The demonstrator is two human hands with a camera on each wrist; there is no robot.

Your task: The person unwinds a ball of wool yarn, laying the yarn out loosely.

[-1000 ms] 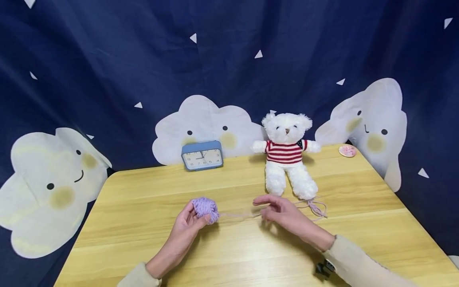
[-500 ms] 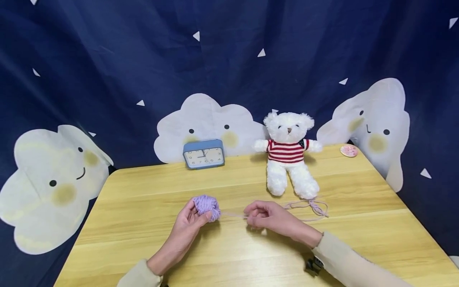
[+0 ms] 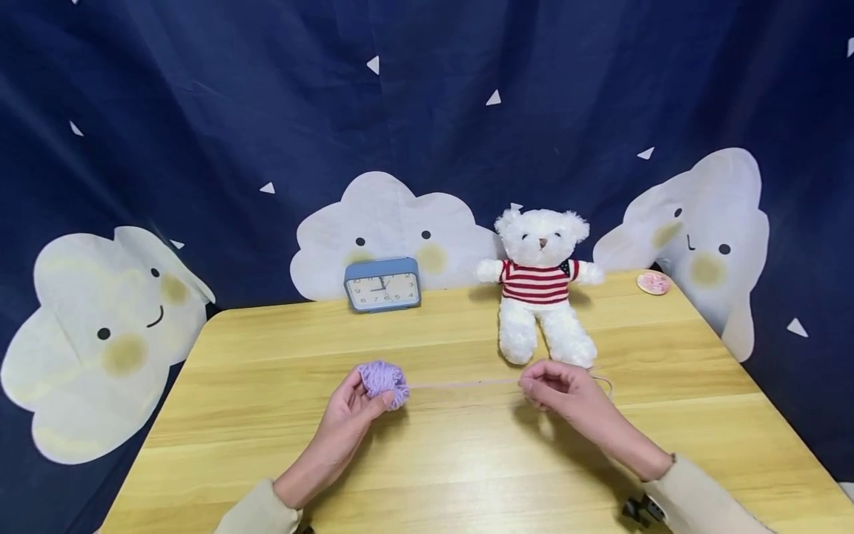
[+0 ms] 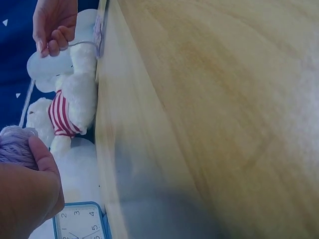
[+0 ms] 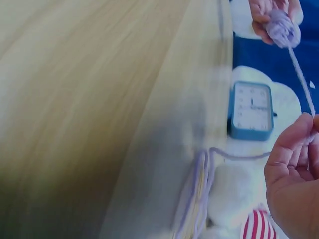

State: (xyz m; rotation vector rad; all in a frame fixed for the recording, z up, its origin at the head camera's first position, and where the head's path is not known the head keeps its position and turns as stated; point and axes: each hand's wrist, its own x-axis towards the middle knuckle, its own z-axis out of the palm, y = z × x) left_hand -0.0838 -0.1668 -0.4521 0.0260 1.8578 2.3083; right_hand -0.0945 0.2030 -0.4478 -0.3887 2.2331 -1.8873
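Observation:
My left hand point(image 3: 340, 437) grips a ball of lilac yarn point(image 3: 383, 383) between thumb and fingers, left of the table's middle. From the ball a single strand of yarn point(image 3: 463, 383) runs taut to the right. My right hand point(image 3: 580, 397) pinches that strand between thumb and fingertips, in front of the teddy bear's feet. In the right wrist view, the loose end of yarn point(image 5: 197, 194) trails from the right hand down to the table in a few loops. The right hand hides most of these loops in the head view.
A white teddy bear point(image 3: 535, 285) in a red-striped shirt sits at the back of the wooden table point(image 3: 280, 415). Left of it stands a blue alarm clock point(image 3: 382, 285). A round pink disc point(image 3: 654, 282) lies near the back right corner, before a dark blue curtain point(image 3: 427, 89).
My right hand first moved left toward the yarn ball, then pulled back to the right, drawing the strand straight. The left hand has stayed nearly in place with the ball.

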